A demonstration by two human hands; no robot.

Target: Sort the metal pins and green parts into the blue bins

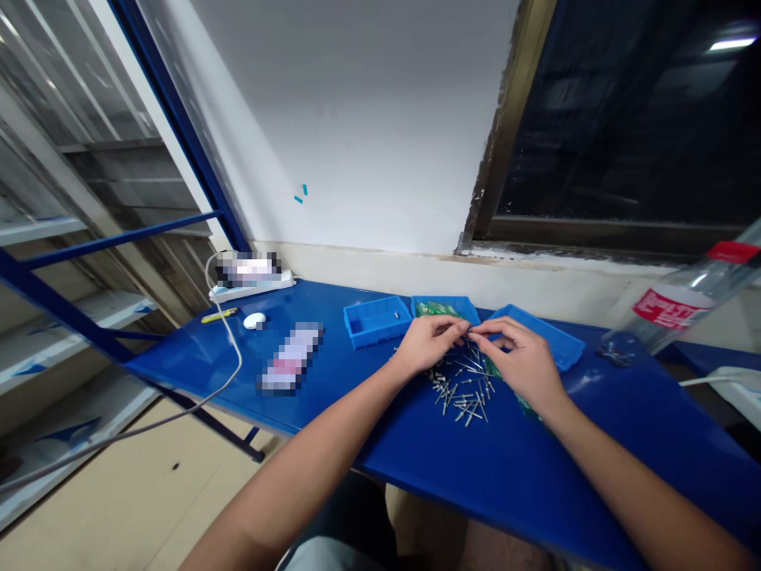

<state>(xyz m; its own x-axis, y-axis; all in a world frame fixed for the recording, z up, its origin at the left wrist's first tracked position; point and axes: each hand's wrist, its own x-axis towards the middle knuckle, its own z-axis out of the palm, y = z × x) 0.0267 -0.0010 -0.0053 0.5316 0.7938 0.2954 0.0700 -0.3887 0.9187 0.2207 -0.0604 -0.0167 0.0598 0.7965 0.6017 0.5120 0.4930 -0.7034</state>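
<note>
Above a loose pile of metal blind rivets [467, 396], my two hands meet at the fingertips. My left hand [433, 342] is closed in a pinch on a small rivet, most of it hidden by the fingers. Pinching the same piece from the other side is my right hand [518, 361]. Behind the hands stand three blue plastic trays: the left tray [364, 336] has a small piece in it, the middle tray [476, 316] holds green plastic packing, and the right tray [564, 349] is partly covered by my right hand. More green plastic lies under my right hand.
On the blue table [333, 396] to the left lie a blurred-out flat item [291, 358], a white rounded object [254, 320], a yellow cutter [219, 316] and a trailing cable [236, 373]. A tilted clear bottle [671, 305] stands at the right. Wall and window rise behind.
</note>
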